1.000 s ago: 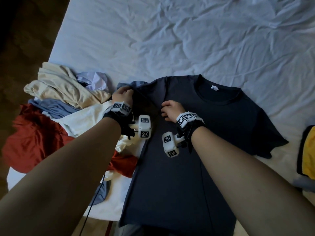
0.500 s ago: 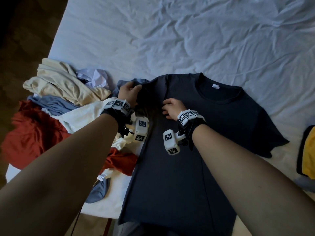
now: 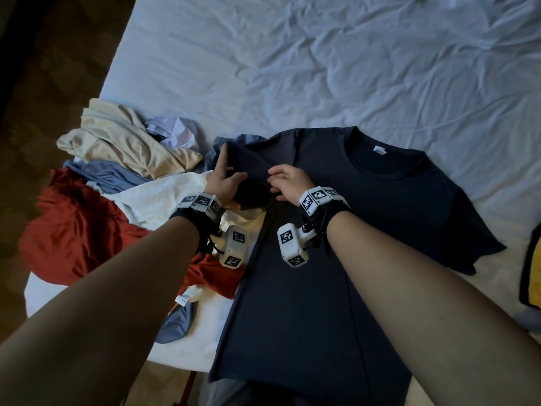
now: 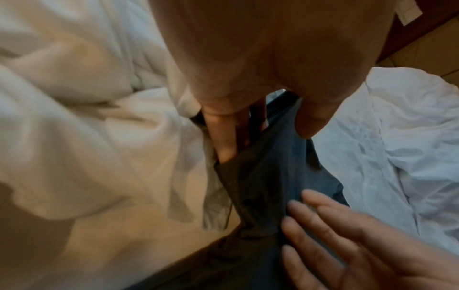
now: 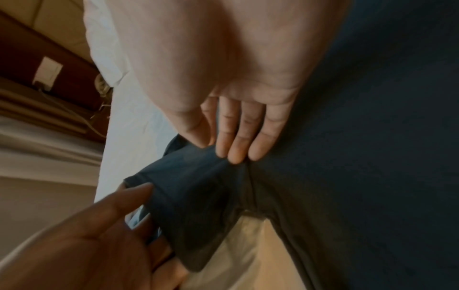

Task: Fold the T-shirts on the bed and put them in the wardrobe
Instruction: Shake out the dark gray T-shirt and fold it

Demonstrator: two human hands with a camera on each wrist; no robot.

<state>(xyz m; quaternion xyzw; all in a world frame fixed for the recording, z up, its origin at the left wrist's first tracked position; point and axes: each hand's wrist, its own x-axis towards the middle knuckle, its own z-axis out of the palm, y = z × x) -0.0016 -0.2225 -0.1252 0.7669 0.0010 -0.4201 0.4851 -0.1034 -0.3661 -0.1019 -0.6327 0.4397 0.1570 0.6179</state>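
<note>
While both forearms are reaching forward over the bed (image 3: pixel 322 68), the left hand (image 3: pixel 224 180) is gripping the sleeve (image 3: pixel 248 162) of the navy T-shirt (image 3: pixel 366 215), thumb on top and fingers (image 4: pixel 224 137) tucked under the cloth, lifting it off the pile. The right hand (image 3: pixel 289 180) is lying palm down just beside it, at 3 o'clock from the left hand, straight fingers (image 5: pixel 238 141) pressing the shirt at the sleeve seam; it is grasping nothing. Each wrist is wearing a band of white blocks printed with black-and-white square markers (image 3: pixel 314 197); no words readable on them.

The navy T-shirt is lying flat, front up, at the near edge of the bed, collar toward 12 o'clock, hem toward 6. A small white label (image 3: pixel 379 149) is showing inside the collar, writing too small to read.

At 9 o'clock of the shirt, a heap of unfolded shirts: cream (image 3: pixel 126 142), pale blue (image 3: pixel 111 172), white (image 3: pixel 164 197), red (image 3: pixel 76 230). A white tag (image 3: pixel 184 298) is sticking out near the heap's lower edge, text illegible. A yellow-and-black garment (image 3: pixel 534 273) is lying at 3 o'clock.
</note>
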